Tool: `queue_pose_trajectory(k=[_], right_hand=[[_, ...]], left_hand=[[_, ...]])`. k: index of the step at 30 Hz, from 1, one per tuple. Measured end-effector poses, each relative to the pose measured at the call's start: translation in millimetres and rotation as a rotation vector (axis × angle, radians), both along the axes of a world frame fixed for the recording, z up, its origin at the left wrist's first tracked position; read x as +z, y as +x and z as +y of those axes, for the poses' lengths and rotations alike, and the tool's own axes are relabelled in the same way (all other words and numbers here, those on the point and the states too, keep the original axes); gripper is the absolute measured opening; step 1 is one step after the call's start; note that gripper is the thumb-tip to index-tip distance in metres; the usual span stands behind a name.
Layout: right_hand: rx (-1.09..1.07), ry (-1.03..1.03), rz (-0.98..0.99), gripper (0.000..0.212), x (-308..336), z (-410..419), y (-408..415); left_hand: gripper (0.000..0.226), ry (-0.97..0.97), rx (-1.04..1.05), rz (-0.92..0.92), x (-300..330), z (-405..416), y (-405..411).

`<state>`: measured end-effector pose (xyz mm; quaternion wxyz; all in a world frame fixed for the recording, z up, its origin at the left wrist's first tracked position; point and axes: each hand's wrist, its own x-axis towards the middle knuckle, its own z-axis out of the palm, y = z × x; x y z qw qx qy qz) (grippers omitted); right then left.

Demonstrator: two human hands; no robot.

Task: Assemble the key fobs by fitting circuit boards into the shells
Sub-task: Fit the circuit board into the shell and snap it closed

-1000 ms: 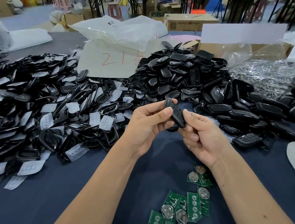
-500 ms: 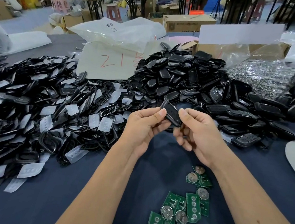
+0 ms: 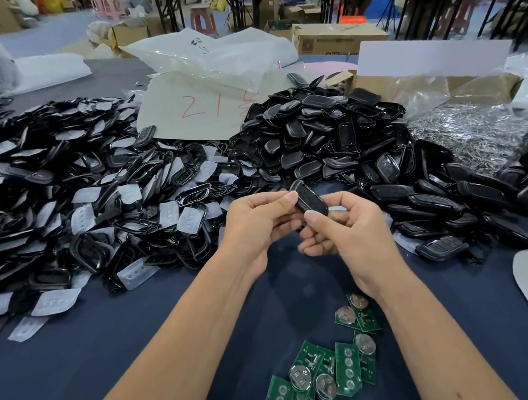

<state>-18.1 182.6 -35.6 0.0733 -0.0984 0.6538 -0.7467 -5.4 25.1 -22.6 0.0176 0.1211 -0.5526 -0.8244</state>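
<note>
Packing clutter around a dark blue tabletop (image 3: 103, 363) in a warehouse room.

A white sheet with red handwriting (image 3: 197, 112) lies at upper centre, with a crumpled clear plastic bag (image 3: 214, 54) resting on its far edge. To the right of them stands an open cardboard box (image 3: 483, 85) lined with clear plastic, a blank white card (image 3: 433, 56) standing upright in it. A heap of small shiny metal parts (image 3: 473, 135) fills the upper right. White foam wrapping (image 3: 46, 68) sits at the left edge. Behind, long tables carry brown cartons (image 3: 335, 40), and pink stools (image 3: 203, 21) stand on the floor.
</note>
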Motion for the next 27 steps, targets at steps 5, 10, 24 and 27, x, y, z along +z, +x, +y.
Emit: queue_pose_trajectory(k=[5,10,24,27], right_hand=[[0.058,0.044,0.032,0.021,1.7,0.9,1.5],[0.185,-0.081,-0.137,0.019,5.3,4.9,0.8],[0.271,-0.201,-0.274,0.029,8.0,11.8,-0.8],[0.152,-0.123,-0.232,0.015,8.0,7.3,-0.7]], left_hand=[[0.008,-0.158,0.088,0.066,-0.2,1.0,1.5],[0.024,-0.277,0.058,0.116,2.0,-1.8,0.6],[0.017,-0.277,-0.06,0.188,4.6,-5.7,3.2],[0.022,-0.255,-0.043,0.179,0.2,0.0,2.9]])
